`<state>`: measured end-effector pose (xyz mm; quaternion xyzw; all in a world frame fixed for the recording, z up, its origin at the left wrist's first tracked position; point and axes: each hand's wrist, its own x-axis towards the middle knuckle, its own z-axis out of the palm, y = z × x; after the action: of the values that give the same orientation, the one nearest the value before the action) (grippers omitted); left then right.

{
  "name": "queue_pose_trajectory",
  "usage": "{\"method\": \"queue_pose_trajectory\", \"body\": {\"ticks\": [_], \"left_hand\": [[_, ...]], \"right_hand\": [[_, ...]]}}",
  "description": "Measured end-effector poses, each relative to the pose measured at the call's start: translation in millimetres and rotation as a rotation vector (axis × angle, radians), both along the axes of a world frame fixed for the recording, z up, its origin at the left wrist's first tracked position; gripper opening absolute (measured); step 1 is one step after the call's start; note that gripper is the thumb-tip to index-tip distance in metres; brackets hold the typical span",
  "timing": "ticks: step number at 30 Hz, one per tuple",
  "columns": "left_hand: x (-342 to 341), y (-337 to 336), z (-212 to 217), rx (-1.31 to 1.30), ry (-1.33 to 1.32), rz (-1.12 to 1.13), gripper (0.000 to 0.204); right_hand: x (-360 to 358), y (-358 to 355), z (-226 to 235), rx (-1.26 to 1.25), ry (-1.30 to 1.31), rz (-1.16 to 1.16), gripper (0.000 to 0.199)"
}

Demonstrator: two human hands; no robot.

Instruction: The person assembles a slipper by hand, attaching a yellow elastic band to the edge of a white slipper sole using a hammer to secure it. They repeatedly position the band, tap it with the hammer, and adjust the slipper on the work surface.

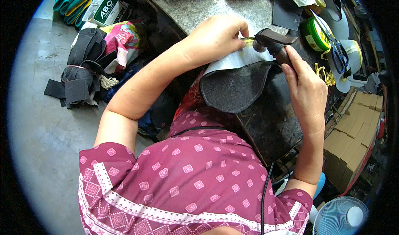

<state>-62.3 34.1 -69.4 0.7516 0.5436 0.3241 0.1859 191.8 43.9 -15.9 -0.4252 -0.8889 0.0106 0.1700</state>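
My right hand is wrapped around the handle of a hammer with a dark metal head. The hammer head sits over the edge of a shoe upper, which is light grey-white outside with dark grey lining. Its wide lined end hangs over the near edge of the workbench. My left hand is closed at the far edge of the piece, its fingertips beside a yellowish strip close to the hammer head. Part of that grip is hidden behind the fingers.
The bench carries a pale stone slab. At right lie blue-handled scissors, a green tub, yellow cords and grey shoe uppers. Cardboard pieces and a fan stand lower right; bundled dark strips lie left.
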Motion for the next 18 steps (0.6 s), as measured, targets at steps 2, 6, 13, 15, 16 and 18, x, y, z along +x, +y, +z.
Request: {"method": "queue_pose_trajectory", "body": {"ticks": [2,6,13,15,16,18], "left_hand": [[-2,-2,-1,0.133,0.049,-0.053,0.023],[-3,-7,-2,0.171,0.230,-0.076,0.015],[-1,-3,-3,0.189,0.200,-0.087,0.010],[-2,-2,-4,0.203,0.205,-0.092,0.010],[-2,-1,-4,0.200,0.202,-0.102,0.010],[-2,-1,-4,0.191,0.205,-0.107,0.010]], "right_hand": [[1,2,3,-0.059,0.023,-0.017,0.037],[4,12,12,-0.282,0.181,-0.023,0.035],[-9,15,5,-0.032,0.099,-0.069,0.037],[-9,18,6,-0.127,0.121,-0.068,0.036],[-8,19,8,-0.180,0.148,-0.086,0.035],[-6,19,10,-0.185,0.284,-0.017,0.035]]}}
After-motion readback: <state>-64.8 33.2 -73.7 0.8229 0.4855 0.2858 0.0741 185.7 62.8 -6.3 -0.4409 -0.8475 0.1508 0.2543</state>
